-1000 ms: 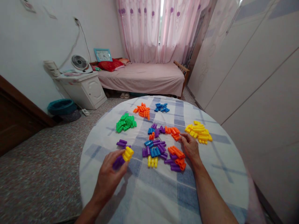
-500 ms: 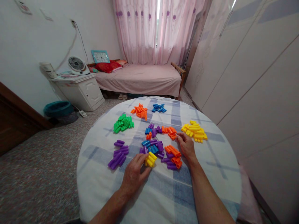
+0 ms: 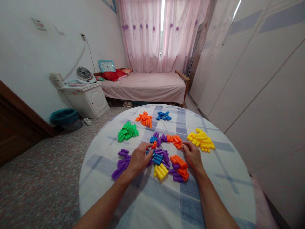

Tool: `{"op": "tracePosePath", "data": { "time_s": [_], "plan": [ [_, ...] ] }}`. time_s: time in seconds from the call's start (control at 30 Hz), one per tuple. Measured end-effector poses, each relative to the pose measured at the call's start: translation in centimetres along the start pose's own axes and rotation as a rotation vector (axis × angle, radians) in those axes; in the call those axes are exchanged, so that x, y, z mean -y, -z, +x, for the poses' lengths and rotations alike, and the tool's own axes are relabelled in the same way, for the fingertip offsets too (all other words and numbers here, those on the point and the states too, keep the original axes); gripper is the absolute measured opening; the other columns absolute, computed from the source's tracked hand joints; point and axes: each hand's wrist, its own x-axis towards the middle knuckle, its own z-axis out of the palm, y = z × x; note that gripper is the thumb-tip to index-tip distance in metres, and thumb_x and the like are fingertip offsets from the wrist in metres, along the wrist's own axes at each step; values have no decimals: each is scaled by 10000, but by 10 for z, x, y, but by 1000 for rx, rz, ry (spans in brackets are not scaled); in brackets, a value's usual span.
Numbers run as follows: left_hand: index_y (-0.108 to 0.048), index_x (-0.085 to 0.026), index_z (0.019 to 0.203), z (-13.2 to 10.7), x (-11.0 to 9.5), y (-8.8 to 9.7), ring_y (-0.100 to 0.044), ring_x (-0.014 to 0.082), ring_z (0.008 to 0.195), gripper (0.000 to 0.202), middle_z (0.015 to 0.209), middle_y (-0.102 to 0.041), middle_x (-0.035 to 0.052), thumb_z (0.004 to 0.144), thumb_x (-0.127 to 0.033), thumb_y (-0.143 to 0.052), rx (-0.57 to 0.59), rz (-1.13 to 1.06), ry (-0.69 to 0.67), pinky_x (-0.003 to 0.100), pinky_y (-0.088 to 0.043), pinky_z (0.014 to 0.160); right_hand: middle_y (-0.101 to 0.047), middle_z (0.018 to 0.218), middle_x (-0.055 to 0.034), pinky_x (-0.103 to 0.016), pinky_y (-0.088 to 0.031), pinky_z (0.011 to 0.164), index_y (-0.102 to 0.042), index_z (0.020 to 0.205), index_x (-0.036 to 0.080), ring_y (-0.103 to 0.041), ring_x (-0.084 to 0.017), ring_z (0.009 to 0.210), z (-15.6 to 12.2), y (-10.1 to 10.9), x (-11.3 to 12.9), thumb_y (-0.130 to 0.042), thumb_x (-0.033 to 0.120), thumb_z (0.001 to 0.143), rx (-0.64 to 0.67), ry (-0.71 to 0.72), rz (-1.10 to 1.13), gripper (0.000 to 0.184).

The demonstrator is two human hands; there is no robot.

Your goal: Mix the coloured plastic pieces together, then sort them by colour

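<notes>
Small plastic tubes in several colours lie in a ring-like arrangement on the round table. My left hand (image 3: 140, 158) is at the ring's left side, thumb and fingers apart, fingertips at the short orange tubes (image 3: 154, 145) and beside the blue tubes (image 3: 157, 158). It partly covers the purple pile (image 3: 120, 168). My right hand (image 3: 193, 156) has its fingertips closed at the edge of the joined orange tubes (image 3: 177, 141) on the ring's right. Nearer me lie a yellow cluster (image 3: 161, 171) and an orange row (image 3: 179, 161) over purple tubes (image 3: 178, 178).
Around the ring lie a green pile (image 3: 128, 131), an orange pile (image 3: 144, 119), a blue pile (image 3: 164, 115) and a yellow pile (image 3: 201, 140). A checked cloth (image 3: 152, 203) covers the table. Beyond stand a bed (image 3: 147, 84), a white cabinet (image 3: 95, 100) and a bin (image 3: 64, 117).
My left hand has let go of the yellow cluster and moved up to the short orange tubes. The yellow cluster now lies against the ring. My right hand stays at the orange tubes.
</notes>
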Motion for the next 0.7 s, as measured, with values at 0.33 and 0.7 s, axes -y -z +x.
{"op": "tracePosePath", "data": {
  "time_s": [0.33,0.7],
  "plan": [
    [-641,-146,1041,79,10,-29,-621,195,970,313,1061,-666,115,818,-319,-504,73,275,267,274,-440,825,-703,783,-42,-331,-477,725,-649,925,188,-638,-206,738,-3,1,7,-503,410,748,-8,-8,6,319],
    [-614,-161,1032,107,28,-28,-623,189,927,406,1025,-680,65,664,-331,-635,251,257,340,233,-432,718,-701,806,-42,-326,-477,728,-651,931,195,-642,-210,759,-4,1,9,-492,386,761,-19,-19,-10,301]
  ]
}}
